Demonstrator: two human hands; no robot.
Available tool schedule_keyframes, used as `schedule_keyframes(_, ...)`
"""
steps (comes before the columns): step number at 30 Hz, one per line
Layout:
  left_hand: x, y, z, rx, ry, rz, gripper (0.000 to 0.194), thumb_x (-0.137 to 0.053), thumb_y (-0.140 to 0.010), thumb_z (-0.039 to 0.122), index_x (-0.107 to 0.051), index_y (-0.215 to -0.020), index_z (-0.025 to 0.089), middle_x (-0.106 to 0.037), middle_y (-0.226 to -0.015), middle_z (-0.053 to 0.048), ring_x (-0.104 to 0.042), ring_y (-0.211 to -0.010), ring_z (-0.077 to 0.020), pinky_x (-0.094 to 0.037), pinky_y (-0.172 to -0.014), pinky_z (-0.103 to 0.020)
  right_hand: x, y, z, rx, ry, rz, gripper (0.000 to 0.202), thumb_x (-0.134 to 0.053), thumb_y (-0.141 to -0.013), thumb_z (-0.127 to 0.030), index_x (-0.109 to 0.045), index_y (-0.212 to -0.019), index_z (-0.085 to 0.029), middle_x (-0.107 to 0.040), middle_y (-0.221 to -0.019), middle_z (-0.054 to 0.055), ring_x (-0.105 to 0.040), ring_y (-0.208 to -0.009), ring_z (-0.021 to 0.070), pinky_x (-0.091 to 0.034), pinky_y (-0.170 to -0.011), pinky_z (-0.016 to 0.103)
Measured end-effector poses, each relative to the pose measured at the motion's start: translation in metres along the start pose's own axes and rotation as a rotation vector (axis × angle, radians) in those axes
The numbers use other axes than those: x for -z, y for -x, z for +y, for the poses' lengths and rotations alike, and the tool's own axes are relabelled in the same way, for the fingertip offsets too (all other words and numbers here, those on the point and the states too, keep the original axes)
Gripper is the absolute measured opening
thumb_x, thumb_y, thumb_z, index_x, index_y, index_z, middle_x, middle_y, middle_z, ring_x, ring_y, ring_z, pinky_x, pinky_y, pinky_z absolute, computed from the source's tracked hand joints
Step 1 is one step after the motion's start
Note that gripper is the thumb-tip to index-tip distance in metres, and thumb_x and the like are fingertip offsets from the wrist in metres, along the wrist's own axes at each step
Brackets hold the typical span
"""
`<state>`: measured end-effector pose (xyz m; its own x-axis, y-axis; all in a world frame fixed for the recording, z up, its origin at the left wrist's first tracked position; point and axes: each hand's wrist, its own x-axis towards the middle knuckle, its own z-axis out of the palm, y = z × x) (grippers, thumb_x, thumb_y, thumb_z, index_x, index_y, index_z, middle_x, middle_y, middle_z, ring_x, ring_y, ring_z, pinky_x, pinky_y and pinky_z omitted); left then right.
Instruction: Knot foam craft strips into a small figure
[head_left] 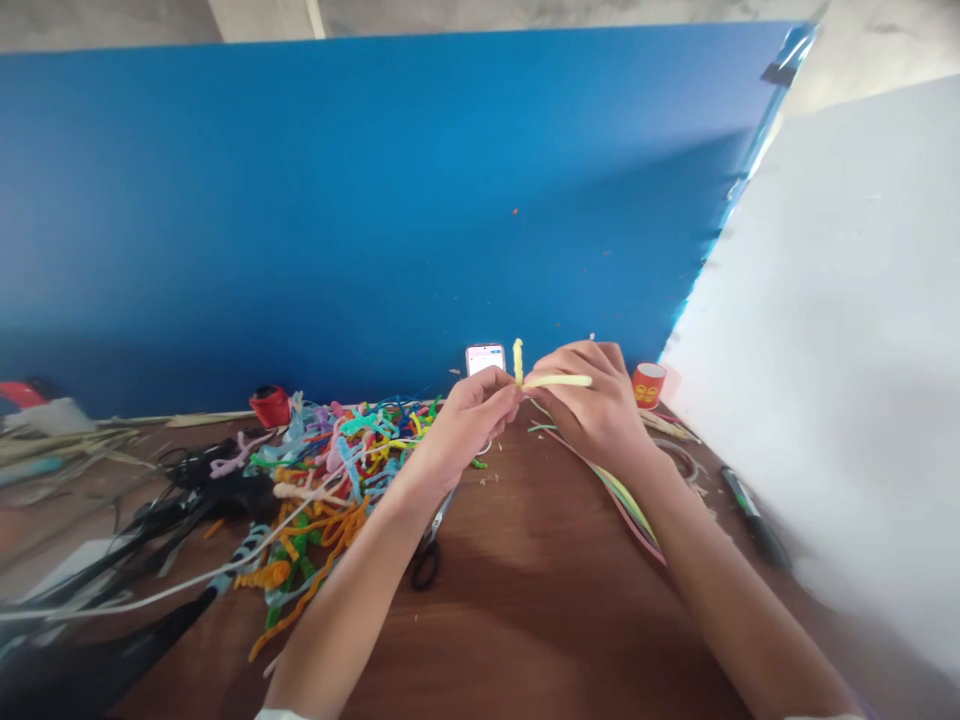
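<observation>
Above the table, my left hand [480, 415] and my right hand [592, 400] meet at the fingertips. Both pinch a pale yellow pipe cleaner [559, 380] where it bends. One part of it, which looks twisted, stands upright over the left fingertips; another part runs out to the right across my right hand. My fingers hide the point where the two parts join. A phone [485, 359] with a lit screen leans behind my left hand. Under my right forearm lie several long pipe cleaners [626, 505] in pink, green and yellow.
A tangled heap of coloured pipe cleaners [352, 450] covers the left of the table [525, 600]. Scissors [427, 560] lie beside my left forearm. A red paper cup [649, 385] and a dark marker [754, 515] are at right. Behind rises a blue partition [337, 220].
</observation>
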<state>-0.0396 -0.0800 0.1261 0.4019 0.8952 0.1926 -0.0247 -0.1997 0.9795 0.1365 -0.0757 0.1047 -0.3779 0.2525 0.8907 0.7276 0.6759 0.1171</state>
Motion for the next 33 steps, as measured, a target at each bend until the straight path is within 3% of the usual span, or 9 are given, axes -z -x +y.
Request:
schedule_keyframes(4, 0.002, -0.005, -0.008, -0.083, -0.083, 0.042, 0.024, -0.061, -0.086, 0.038, -0.052, -0.078, 0.018, -0.045, -0.063, 0.005, -0.031, -0.05, -0.006, -0.021, -0.047, -0.023, -0.007, -0.002, -0.005, -0.148, -0.09, -0.039, 0.025, -0.048, -0.099, -0.025, -0.056, -0.075, -0.021, -0.065, -0.078, 0.005, -0.052, -0.079, 0.0202, -0.036, -0.073, 0.036)
schedule_keyframes(8, 0.003, -0.006, -0.013, -0.22, -0.304, 0.099, 0.019, -0.056, -0.091, 0.036, -0.054, -0.082, 0.019, -0.052, -0.07, 0.003, -0.039, -0.057, -0.0085, -0.029, -0.054, -0.023, -0.011, -0.002, -0.013, -0.412, -0.327, -0.034, 0.028, -0.052, -0.096, -0.028, -0.049, -0.069, -0.021, -0.056, -0.068, 0.001, -0.048, -0.067, 0.0159, -0.035, -0.064, 0.031)
schedule_keyframes(13, -0.001, 0.001, -0.01, -0.36, -0.643, 0.235, 0.014, -0.05, -0.093, 0.026, -0.051, -0.08, 0.02, -0.053, -0.07, 0.003, -0.043, -0.063, -0.0112, -0.032, -0.061, -0.025, -0.018, 0.0, -0.016, -0.837, -0.795, -0.107, 0.033, -0.058, -0.091, -0.042, -0.052, -0.068, -0.019, -0.046, -0.06, -0.004, -0.037, -0.055, 0.0103, -0.028, -0.052, 0.026)
schedule_keyframes(17, -0.006, 0.003, -0.007, -0.427, -0.769, 0.277, 0.009, -0.047, -0.092, 0.022, -0.051, -0.084, 0.021, -0.054, -0.071, 0.002, -0.044, -0.062, -0.012, -0.032, -0.062, -0.026, -0.018, -0.002, -0.014, -0.97, -1.108, -0.115, 0.039, -0.065, -0.085, -0.05, -0.052, -0.066, -0.019, -0.043, -0.058, -0.005, -0.034, -0.054, 0.0087, -0.025, -0.051, 0.025)
schedule_keyframes(19, -0.007, 0.002, -0.008, -0.387, -0.71, 0.278, 0.008, -0.048, -0.091, 0.023, -0.05, -0.084, 0.021, -0.053, -0.07, 0.002, -0.045, -0.062, -0.0119, -0.032, -0.06, -0.025, -0.015, -0.003, -0.012, -0.956, -1.096, -0.129, 0.039, -0.067, -0.083, -0.051, -0.054, -0.067, -0.018, -0.044, -0.058, -0.005, -0.035, -0.054, 0.0089, -0.027, -0.051, 0.025)
schedule_keyframes(22, -0.005, -0.001, -0.01, -0.29, -0.54, 0.255, 0.012, -0.05, -0.091, 0.028, -0.051, -0.083, 0.02, -0.052, -0.068, 0.003, -0.043, -0.059, -0.0108, -0.032, -0.056, -0.024, -0.01, -0.004, -0.01, -0.842, -0.877, -0.125, 0.034, -0.069, -0.083, -0.048, -0.061, -0.071, -0.017, -0.051, -0.061, -0.003, -0.041, -0.056, 0.0102, -0.032, -0.052, 0.026)
schedule_keyframes(30, 0.003, -0.002, -0.007, -0.083, -0.064, 0.122, 0.019, -0.055, -0.089, 0.033, -0.05, -0.077, 0.019, -0.041, -0.055, 0.007, -0.032, -0.045, -0.0056, -0.021, -0.044, -0.021, -0.007, 0.0, 0.0, -0.229, -0.337, 0.079, 0.007, -0.06, -0.093, -0.022, -0.067, -0.093, -0.023, -0.067, -0.082, 0.004, -0.061, -0.076, 0.0175, -0.048, -0.07, 0.032)
schedule_keyframes(33, 0.003, -0.002, -0.005, -0.057, -0.021, 0.107, 0.018, -0.056, -0.086, 0.029, -0.049, -0.074, 0.019, -0.041, -0.054, 0.007, -0.03, -0.044, -0.0045, -0.019, -0.043, -0.021, -0.007, 0.003, 0.005, -0.06, -0.202, 0.093, 0.019, -0.061, -0.092, -0.018, -0.068, -0.107, -0.027, -0.071, -0.092, 0.005, -0.063, -0.084, 0.0194, -0.05, -0.076, 0.034)
